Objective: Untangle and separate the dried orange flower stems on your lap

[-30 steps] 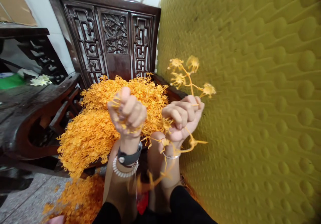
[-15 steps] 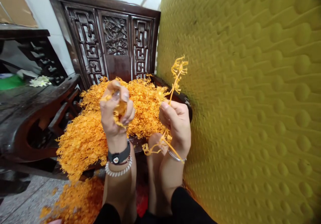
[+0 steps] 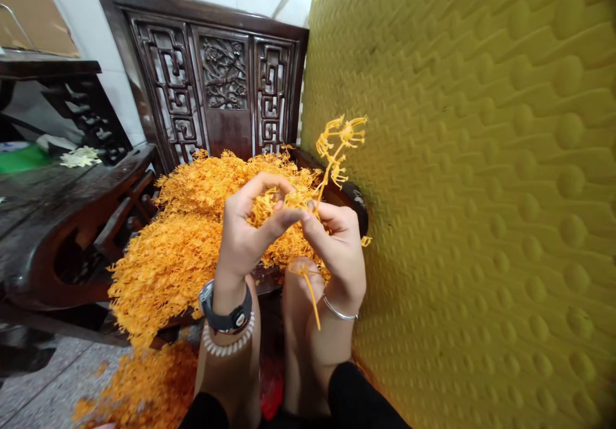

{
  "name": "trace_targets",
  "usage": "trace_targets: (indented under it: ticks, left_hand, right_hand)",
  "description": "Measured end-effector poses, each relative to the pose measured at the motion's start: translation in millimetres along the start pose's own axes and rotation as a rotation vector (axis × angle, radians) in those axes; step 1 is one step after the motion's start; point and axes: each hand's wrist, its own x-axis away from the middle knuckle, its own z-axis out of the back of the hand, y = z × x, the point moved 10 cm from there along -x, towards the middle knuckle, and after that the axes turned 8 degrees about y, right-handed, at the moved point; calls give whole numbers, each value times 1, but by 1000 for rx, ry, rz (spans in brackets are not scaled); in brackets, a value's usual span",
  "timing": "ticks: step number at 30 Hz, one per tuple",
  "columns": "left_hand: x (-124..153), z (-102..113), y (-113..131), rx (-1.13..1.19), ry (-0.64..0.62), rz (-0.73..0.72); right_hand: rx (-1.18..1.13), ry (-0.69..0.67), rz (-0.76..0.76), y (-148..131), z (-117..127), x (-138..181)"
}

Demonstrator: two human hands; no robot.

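My right hand (image 3: pixel 339 243) pinches a thin orange plastic flower stem (image 3: pixel 323 185) between thumb and forefinger. The stem's branched tip, with small claw-like florets, stands up above the fingers, and its lower end hangs below the hand. Close beside it, my left hand (image 3: pixel 250 224) is curled, its thumb tip meeting the right fingertips. An orange plastic floret piece (image 3: pixel 264 204) shows inside the left fingers; how firmly they grip it is partly hidden. Behind both hands lies a large heap of orange plastic florets (image 3: pixel 173 256) on a dark wooden chair.
The chair's carved back (image 3: pixel 224 76) stands against a white tiled wall. A yellow bumpy foam mat (image 3: pixel 457 179) rises along the right. More orange pieces (image 3: pixel 144 384) lie on the floor at lower left. A dark table (image 3: pixel 29 211) at left bears a green item and a pale flower.
My left hand has moved right from over the heap to the stem, its fingertips now meeting the right hand's. My right hand has stayed about in place, the stem turning slightly.
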Motion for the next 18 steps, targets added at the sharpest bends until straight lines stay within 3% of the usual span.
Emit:
trace_targets:
  ticks: [7, 11, 18]
  left_hand:
    - [3, -2, 13, -148, -44, -56]
    - [1, -5, 15, -184, -71, -103]
    - [3, -13, 15, -160, -128, -90]
  right_hand:
    - [172, -158, -16, 12, -10, 4]
    - [262, -97, -29, 16, -2, 3]
    - [10, 7, -33, 11, 12, 2]
